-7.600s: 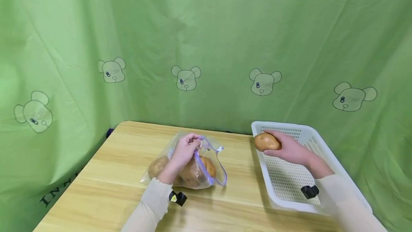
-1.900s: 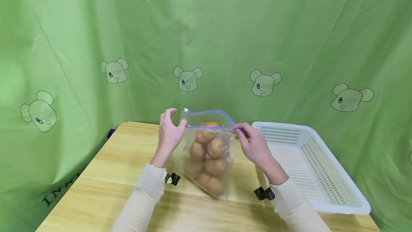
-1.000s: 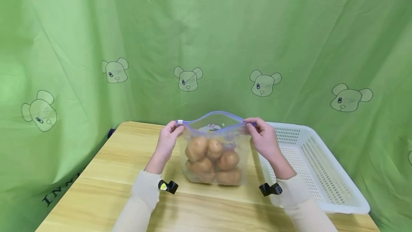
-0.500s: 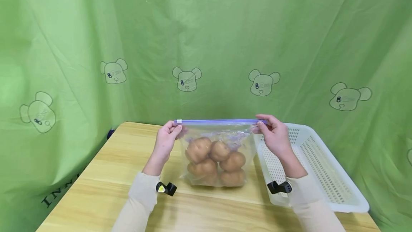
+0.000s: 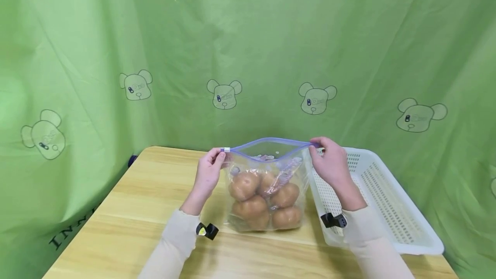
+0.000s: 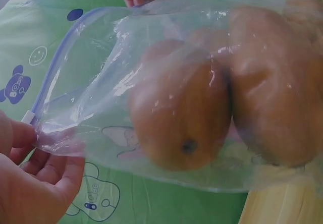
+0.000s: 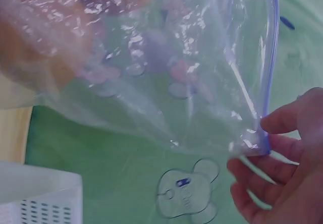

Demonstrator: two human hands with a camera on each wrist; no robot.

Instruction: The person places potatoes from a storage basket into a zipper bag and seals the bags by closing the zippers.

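A clear zip bag point(image 5: 267, 167) with a purple zip edge stands upright at the middle of the table, its mouth bowed apart. Inside are several potatoes point(image 5: 249, 208), brown and rounded. My left hand point(image 5: 209, 169) pinches the bag's top left corner, right by the white slider point(image 5: 226, 150). With thumb and fingers, my right hand point(image 5: 329, 162) pinches the opposite top corner. The left wrist view shows potatoes point(image 6: 181, 108) close up through the film. In the right wrist view, the fingertips point(image 7: 280, 120) grip the end of the purple zip.
A white perforated plastic basket point(image 5: 420, 223) stands on the right of the wooden table point(image 5: 128, 210), partly behind my right forearm. Behind the table hangs a green curtain point(image 5: 267, 46) printed with bear heads.
Earlier my right hand held a potato over the basket while the bag lay tilted. Now both hands grip the bag's top corners. Its mouth was drawn straight half a second ago and now bows apart.
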